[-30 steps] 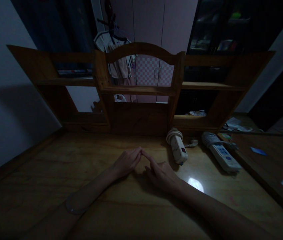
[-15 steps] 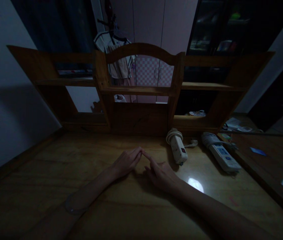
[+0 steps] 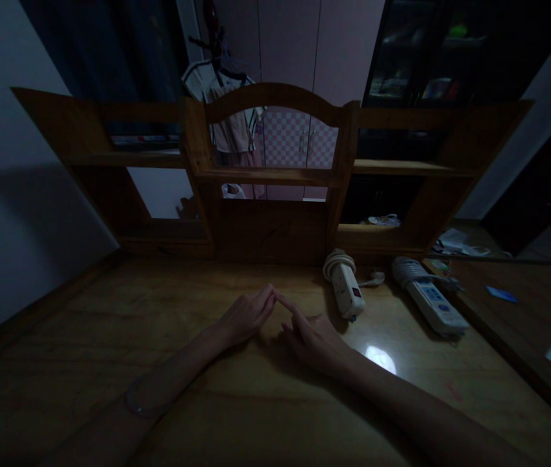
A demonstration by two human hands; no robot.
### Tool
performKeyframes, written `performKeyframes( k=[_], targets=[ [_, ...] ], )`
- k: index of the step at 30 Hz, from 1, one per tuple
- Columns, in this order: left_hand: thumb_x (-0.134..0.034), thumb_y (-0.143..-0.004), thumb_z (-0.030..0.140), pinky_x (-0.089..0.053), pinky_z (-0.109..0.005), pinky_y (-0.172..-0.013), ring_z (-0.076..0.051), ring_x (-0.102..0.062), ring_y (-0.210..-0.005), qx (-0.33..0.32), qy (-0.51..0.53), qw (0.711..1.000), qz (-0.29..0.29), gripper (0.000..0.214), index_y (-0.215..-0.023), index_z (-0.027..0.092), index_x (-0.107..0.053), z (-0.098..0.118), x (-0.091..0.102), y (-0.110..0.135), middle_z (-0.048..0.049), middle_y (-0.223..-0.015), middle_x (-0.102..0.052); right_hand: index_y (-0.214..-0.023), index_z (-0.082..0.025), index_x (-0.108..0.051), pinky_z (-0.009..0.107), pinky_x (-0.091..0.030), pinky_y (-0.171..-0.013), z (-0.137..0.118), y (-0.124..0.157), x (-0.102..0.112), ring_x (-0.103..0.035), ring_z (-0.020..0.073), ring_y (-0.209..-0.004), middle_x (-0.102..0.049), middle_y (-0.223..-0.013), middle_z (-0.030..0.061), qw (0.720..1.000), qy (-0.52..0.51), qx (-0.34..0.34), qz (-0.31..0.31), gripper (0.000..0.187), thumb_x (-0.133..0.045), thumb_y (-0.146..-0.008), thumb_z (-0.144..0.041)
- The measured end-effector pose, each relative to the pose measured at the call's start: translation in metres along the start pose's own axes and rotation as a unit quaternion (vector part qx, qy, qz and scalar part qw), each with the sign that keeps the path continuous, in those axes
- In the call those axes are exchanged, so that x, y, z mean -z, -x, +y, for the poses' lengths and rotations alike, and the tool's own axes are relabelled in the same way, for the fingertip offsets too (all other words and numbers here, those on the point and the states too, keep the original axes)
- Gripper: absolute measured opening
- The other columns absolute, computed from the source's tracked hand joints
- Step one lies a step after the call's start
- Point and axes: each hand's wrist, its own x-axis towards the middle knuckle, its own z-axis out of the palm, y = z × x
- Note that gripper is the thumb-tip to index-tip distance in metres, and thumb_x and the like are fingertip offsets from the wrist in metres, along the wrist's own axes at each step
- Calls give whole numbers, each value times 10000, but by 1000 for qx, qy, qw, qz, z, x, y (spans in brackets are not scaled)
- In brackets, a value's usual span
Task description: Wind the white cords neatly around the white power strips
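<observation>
The white power strip with the red switch [image 3: 348,292] lay on the wooden desk [image 3: 246,415], a little beyond my right hand [image 3: 317,340] and to its right, near but not touching. Its switch end pointed back toward me, and its pale cord [image 3: 339,261] was coiled round the far end, I'd guess to stop it sprawling. The plug [image 3: 377,279] stuck out farther right, well clear of my fingers.

My right hand was palm down, its index finger stretched out to meet the fingertips of my left hand [image 3: 250,314], the other fingers seemingly bent under. My left hand had its fingers together and slightly curved. I could see nothing in either, but with both palms hidden and the light so dim, I cannot tell whether they were closed on anything small. Meeting at the tips, they probably steadied each other.

Farther to the right of my right hand lay a second power strip [image 3: 435,308], slanted much like the first, its cord gathered at the far end too, presumably for tidiness. Ahead of both hands stood the wooden desk hutch [image 3: 270,230].
</observation>
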Motion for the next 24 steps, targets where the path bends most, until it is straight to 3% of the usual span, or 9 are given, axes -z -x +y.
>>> performKeyframes(
  k=[11, 16, 19, 24],
  targets=[
    [-338, -971, 290, -355, -239, -652, -125, -489, -724, -50, 67, 996, 7, 248, -809, 182, -491, -8, 2, -4, 0, -795, -490, -1454, -160, -200, 218, -340, -530, 2, 1, -1, -562, 125, -560, -648, -730, 5, 999, 30, 10, 5, 547, -405, -951, -217],
    [-361, -962, 292, -334, -236, -621, -119, -472, -682, -30, 85, 996, 17, 255, -759, 180, -467, -8, 0, -6, 13, -749, -471, -1453, -177, -229, 223, -388, -573, -2, -4, 8, -591, 124, -644, -662, -854, 33, 991, 100, 86, 11, 553, -417, -933, -173],
    [-378, -941, 256, -324, -240, -607, -114, -451, -641, -4, 92, 995, 34, 207, -755, 187, -437, -4, 4, -5, 24, -730, -465, -1432, -165, -291, 248, -402, -566, -20, -5, 39, -574, 134, -637, -623, -791, 19, 969, 181, 160, 58, 552, -443, -903, -133],
    [-362, -917, 196, -362, -249, -668, -127, -487, -692, 6, 112, 993, 40, 126, -832, 197, -455, -2, 11, -2, 18, -778, -505, -1265, -205, -487, 274, -402, -526, -79, 32, 125, -486, 129, -509, -526, -603, -33, 933, 182, 203, 235, 428, -533, -851, -108]
  ],
)
